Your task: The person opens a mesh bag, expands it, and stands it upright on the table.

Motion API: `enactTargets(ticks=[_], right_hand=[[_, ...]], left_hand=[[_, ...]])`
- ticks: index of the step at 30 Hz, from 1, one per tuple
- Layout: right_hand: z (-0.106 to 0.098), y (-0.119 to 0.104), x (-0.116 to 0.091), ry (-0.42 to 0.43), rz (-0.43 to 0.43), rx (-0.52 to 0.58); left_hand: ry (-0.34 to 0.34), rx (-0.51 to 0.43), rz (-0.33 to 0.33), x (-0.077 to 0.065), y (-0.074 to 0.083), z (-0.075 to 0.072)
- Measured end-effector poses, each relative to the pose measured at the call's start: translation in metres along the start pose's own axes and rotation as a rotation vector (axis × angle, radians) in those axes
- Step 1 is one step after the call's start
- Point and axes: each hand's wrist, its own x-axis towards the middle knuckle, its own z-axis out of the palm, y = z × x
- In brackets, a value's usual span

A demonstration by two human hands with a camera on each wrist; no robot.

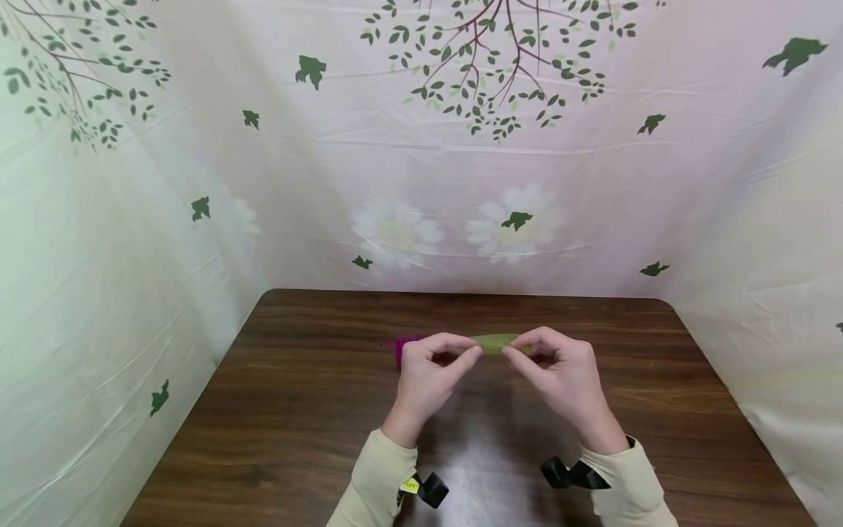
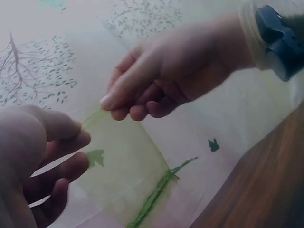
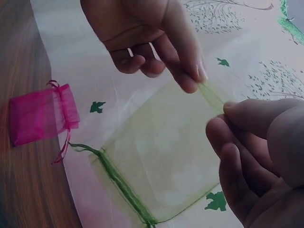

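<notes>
Both hands hold a sheer green organza drawstring bag (image 1: pixel 492 344), stretched between them over the far part of the table. My left hand (image 1: pixel 428 373) pinches one part of its edge between thumb and fingers, and my right hand (image 1: pixel 566 373) pinches the same edge farther right. In the right wrist view the bag (image 3: pixel 161 137) hangs with its dark green ribbon (image 3: pixel 121 183) at the end away from the fingertips. A magenta organza drawstring bag (image 3: pixel 38 116) lies on the table, partly hidden behind the left hand in the head view.
Beneath the hands is a brown wood-grain table (image 1: pixel 296 410) with rounded far corners. Pale cloth walls (image 1: pixel 421 168) printed with branches, birds and flowers enclose its back and sides. Each wrist carries a small black camera, one of them at the right cuff (image 1: pixel 573 474).
</notes>
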Motion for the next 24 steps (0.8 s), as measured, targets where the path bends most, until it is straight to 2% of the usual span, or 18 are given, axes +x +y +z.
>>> enactTargets(ticks=[3, 5, 9, 13, 20, 24], right_hand=[[0.005, 0.0, -0.001, 0.036, -0.03, -0.03], [0.007, -0.001, 0.0, 0.037, -0.033, -0.045], [0.007, -0.005, 0.001, 0.028, -0.029, -0.064], [0.009, -0.006, 0.002, 0.033, -0.065, -0.115], [0.012, -0.002, 0.002, 0.078, -0.106, -0.166], [0.014, 0.0, 0.003, 0.076, -0.141, -0.222]], left_hand=[[0.049, 0.072, 0.108, 0.001, 0.0, 0.004], [0.073, 0.11, 0.156, 0.001, 0.0, 0.006], [0.109, 0.159, 0.163, 0.002, 0.001, 0.009], [0.133, 0.2, 0.167, 0.001, 0.001, 0.01], [0.172, 0.307, 0.253, 0.001, 0.0, 0.015], [0.21, 0.396, 0.274, 0.001, 0.0, 0.017]])
